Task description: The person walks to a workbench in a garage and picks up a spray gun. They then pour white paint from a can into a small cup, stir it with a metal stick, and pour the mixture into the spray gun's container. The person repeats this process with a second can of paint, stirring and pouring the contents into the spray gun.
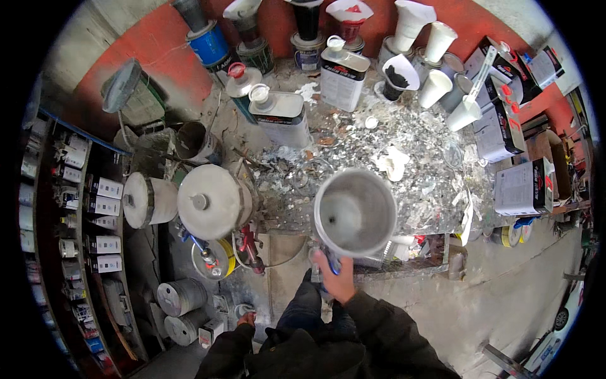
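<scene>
My right hand (341,282) is closed round the handle of a spray gun. Its large grey cup (387,218) is uncovered at the top, in front of me by the bench's near edge. A small dark hole shows in the cup's pale bottom. A bit of blue shows by my thumb; the gun's body is mostly hidden under the cup. Lower left, my left hand (247,319) hangs beside my leg, fingers curled at a small greyish rounded thing (242,309) that I cannot make out.
On the paint-spattered bench (353,148) stand metal cans (343,82) and white paper cups (435,88). At left, two lidded spray gun cups (211,199) hang above a red spray gun (250,249). Shelves (95,208) line the far left. Several buckets (182,297) stand below.
</scene>
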The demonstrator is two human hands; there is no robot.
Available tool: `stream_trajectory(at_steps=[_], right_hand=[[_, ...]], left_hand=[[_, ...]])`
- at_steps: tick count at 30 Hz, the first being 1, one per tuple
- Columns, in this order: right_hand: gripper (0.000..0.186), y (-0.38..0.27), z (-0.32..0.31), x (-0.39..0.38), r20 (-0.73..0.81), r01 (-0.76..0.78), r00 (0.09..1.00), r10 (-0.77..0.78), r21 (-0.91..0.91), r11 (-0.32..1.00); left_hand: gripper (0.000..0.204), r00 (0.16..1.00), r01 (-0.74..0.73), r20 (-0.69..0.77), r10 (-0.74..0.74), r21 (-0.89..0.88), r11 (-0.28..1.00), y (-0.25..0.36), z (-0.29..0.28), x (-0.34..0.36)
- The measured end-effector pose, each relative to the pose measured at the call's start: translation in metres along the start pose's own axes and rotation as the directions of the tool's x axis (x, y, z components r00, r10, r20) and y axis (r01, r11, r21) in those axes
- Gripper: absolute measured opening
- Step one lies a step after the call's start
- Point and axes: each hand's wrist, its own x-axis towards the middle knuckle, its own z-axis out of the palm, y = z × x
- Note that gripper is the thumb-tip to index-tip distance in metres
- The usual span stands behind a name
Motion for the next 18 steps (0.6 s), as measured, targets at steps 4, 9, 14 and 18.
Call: stream_trajectory(at_steps=[4,9,14,18], right_hand=[[0.050,-0.019,0.048,0.055,-0.077,0.199,0.971,-0.225,-0.258,0.945],[0.061,-0.009,0.075,0.080,-0.155,0.122,0.975,-0.157,-0.214,0.969],[0.063,-0.002,0.078,0.090,-0.145,0.076,0.982,-0.122,-0.291,0.954],[0.072,-0.017,0.063,0.081,-0.088,0.066,0.991,-0.098,-0.318,0.946]], left_hand=[[0.043,0.995,0.087,-0.014,-0.096,-0.313,0.946,-0.038,0.001,-0.014],[0.046,0.953,0.296,0.150,-0.262,-0.628,0.719,-0.049,0.009,-0.030],[0.049,0.895,0.443,0.327,-0.303,-0.585,0.679,-0.066,0.026,-0.037],[0.045,0.919,0.391,0.325,-0.222,-0.692,0.607,-0.056,0.032,-0.033]])
